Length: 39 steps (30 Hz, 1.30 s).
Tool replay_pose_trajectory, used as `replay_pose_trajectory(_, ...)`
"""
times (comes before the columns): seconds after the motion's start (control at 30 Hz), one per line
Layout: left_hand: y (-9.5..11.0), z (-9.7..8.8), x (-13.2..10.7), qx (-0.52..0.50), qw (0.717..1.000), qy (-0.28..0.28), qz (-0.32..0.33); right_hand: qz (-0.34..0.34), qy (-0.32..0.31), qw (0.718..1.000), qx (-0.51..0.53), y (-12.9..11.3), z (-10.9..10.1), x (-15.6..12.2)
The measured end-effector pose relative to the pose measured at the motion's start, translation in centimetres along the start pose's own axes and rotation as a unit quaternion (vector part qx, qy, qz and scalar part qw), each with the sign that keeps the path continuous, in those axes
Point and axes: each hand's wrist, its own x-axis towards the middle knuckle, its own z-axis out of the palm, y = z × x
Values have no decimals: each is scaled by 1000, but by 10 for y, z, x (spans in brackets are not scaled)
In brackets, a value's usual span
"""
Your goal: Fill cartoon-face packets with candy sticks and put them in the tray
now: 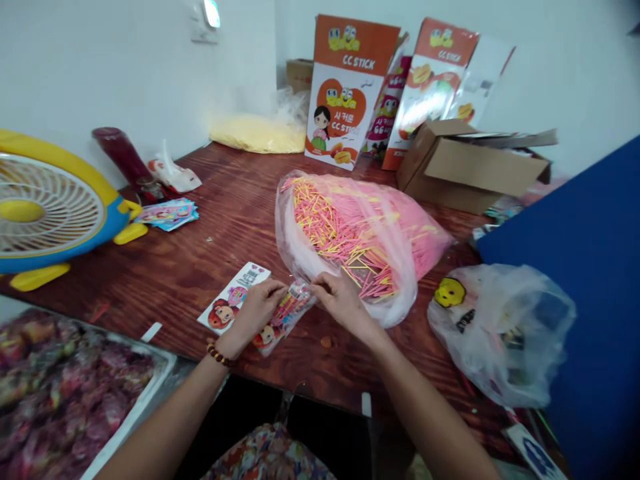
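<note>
A clear plastic packet [291, 305] with a printed cartoon face lies on the table's near side, with pink and yellow pieces showing in its upper part. My left hand [257, 305] pinches the left edge near the top. At the opposite top corner, my right hand [343, 303] has its fingers closed on the packet too. Just left of it is a white printed card [227, 303] with a red-haired cartoon figure, partly covered by my left hand. Beyond my hands sits an open clear bag [287, 233] full of thin pink and yellow sticks [325, 223].
A yellow-and-blue fan [107, 213] stands at left, near colourful packets [170, 212]. Printed boxes [333, 93] and an open cardboard box [460, 167] line the back. A plastic bag [505, 333] lies right, beside a blue panel [590, 280]. A tray of wrapped pieces [75, 393] is lower left.
</note>
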Motion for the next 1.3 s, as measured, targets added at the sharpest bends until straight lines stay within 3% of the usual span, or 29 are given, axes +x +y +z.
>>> replay_pose_trajectory(0.13,-15,13,3,118,992,7,48,18,22,982,-186,42,-56,5)
replay_pose_trajectory(0.2,-17,14,1,150,986,13,65,60,-17,941,-334,63,-90,8)
replay_pose_trajectory(0.27,-17,14,-3,162,984,9,69,71,-76,877,-470,80,-115,9)
replay_pose_trajectory(0.37,-15,14,-6,163,984,-4,77,54,-126,823,-551,94,-130,8)
replay_pose_trajectory(0.5,-13,12,-7,160,984,-6,73,20,-139,801,-582,99,-125,8)
replay_pose_trajectory(0.63,-19,-8,-5,184,980,38,58,6,-152,796,-586,104,-125,11)
replay_pose_trajectory(0.77,-30,-38,-5,282,955,94,-2,-13,-159,793,-588,108,-128,12)
replay_pose_trajectory(0.87,-36,-54,-6,349,929,106,-59,-22,-152,795,-586,111,-129,11)
replay_pose_trajectory(1.0,-41,-60,-5,399,906,96,-105,-24,-145,801,-581,116,-130,12)
replay_pose_trajectory(1.17,-44,-57,-4,397,906,84,-123,-11,-121,831,-543,123,-131,16)
replay_pose_trajectory(1.3,-43,-57,-4,379,913,88,-120,27,-62,898,-434,125,-127,18)
